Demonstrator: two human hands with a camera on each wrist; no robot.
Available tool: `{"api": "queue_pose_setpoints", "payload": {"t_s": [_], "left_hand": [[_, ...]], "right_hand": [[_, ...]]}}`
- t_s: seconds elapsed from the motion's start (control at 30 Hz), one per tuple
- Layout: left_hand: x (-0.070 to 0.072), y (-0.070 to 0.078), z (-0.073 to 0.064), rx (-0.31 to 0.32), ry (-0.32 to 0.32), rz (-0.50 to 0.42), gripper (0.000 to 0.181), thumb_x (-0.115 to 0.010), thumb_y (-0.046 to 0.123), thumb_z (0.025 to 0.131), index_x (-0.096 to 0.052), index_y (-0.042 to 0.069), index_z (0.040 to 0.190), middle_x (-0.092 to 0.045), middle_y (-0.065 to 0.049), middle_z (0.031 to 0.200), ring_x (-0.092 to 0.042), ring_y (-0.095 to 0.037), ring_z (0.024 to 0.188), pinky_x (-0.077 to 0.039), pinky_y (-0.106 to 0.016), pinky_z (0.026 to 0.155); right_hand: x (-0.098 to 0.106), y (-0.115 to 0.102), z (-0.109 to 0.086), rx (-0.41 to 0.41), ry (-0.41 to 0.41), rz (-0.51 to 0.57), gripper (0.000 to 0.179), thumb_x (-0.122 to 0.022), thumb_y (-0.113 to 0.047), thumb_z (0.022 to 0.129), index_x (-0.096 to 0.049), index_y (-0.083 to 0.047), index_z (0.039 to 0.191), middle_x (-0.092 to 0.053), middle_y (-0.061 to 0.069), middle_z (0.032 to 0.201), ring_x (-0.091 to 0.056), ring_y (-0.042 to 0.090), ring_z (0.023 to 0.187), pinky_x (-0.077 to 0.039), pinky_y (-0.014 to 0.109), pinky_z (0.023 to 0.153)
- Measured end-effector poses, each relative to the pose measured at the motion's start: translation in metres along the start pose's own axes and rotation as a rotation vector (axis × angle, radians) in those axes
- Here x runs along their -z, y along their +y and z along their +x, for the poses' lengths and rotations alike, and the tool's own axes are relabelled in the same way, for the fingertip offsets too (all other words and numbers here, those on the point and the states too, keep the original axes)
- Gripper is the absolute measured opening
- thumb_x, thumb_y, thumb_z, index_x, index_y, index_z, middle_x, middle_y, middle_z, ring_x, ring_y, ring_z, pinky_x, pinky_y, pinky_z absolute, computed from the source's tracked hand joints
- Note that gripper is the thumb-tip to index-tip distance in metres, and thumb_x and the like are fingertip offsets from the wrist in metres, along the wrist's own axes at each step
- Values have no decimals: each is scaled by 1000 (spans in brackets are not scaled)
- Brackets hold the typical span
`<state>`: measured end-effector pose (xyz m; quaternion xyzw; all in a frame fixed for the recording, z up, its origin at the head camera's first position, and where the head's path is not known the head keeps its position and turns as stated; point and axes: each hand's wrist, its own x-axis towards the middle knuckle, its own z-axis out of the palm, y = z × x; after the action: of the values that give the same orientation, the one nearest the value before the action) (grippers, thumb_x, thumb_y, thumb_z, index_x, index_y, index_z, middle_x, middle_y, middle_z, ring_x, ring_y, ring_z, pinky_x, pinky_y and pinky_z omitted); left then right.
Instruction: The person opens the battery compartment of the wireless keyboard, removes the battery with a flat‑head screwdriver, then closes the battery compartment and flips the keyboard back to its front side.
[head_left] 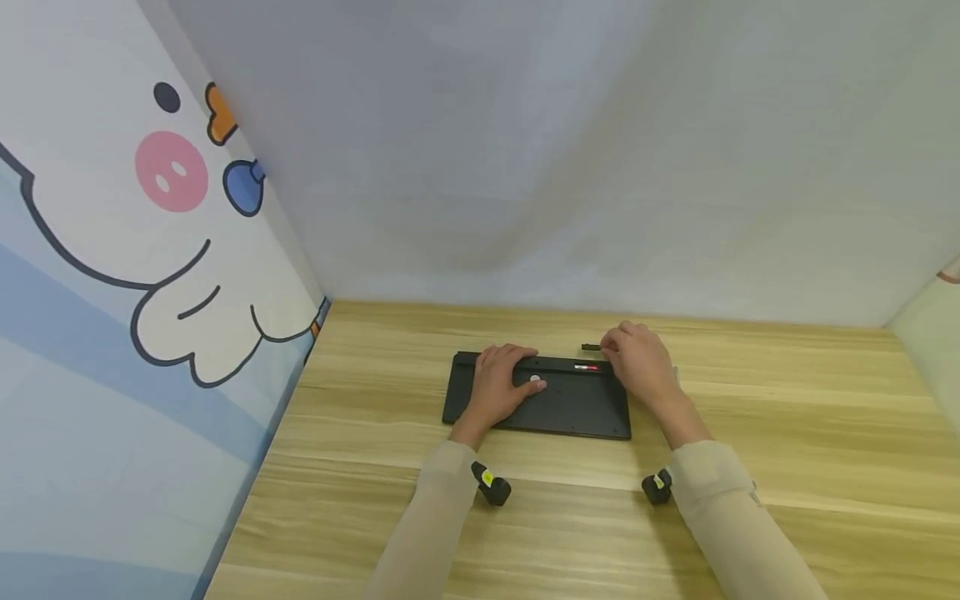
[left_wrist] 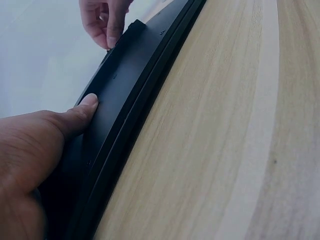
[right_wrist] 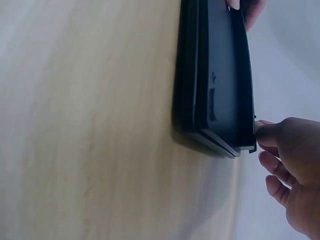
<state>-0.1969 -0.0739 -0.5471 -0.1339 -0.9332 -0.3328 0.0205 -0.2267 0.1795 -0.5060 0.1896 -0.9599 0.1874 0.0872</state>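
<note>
A black keyboard (head_left: 570, 408) lies with its underside up on the wooden table. Along its far edge an open battery slot shows a red and white battery (head_left: 587, 367). My left hand (head_left: 495, 383) grips the keyboard's left part, thumb on the underside and fingers over the far edge; in the left wrist view the thumb (left_wrist: 89, 102) lies flat on the black surface. At the far right corner my right hand (head_left: 641, 362) pinches a small black battery cover (head_left: 591, 347), which sticks out left of the fingertips. The fingers hide its other end.
The wooden table (head_left: 810, 417) ends at a pale wall (head_left: 600, 167) behind the keyboard. On the left stands a panel with a cartoon print (head_left: 90, 208). Black wrist cameras hang below the left sleeve (head_left: 431, 508) and right sleeve (head_left: 731, 500).
</note>
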Motion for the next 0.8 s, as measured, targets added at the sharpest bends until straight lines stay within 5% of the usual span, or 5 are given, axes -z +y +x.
{"api": "queue_pose_setpoints", "payload": {"t_s": [0.3, 0.8], "left_hand": [[2, 0, 0, 3, -10, -4, 54, -76, 38, 91, -61, 19, 140, -64, -5, 139, -53, -28, 137, -23, -52, 129], [2, 1, -2, 1, -13, -13, 54, -77, 38, 91, -61, 20, 140, -63, -5, 140, -53, -28, 137, -23, -51, 129]], "right_hand": [[2, 1, 12, -76, -91, -21, 13, -74, -12, 93, -76, -2, 101, -71, 14, 97, -65, 33, 92, -57, 48, 82], [-2, 4, 19, -90, -152, -55, 13, -73, -14, 94, -78, -4, 100, -75, 15, 102, -69, 35, 97, -58, 50, 86]]}}
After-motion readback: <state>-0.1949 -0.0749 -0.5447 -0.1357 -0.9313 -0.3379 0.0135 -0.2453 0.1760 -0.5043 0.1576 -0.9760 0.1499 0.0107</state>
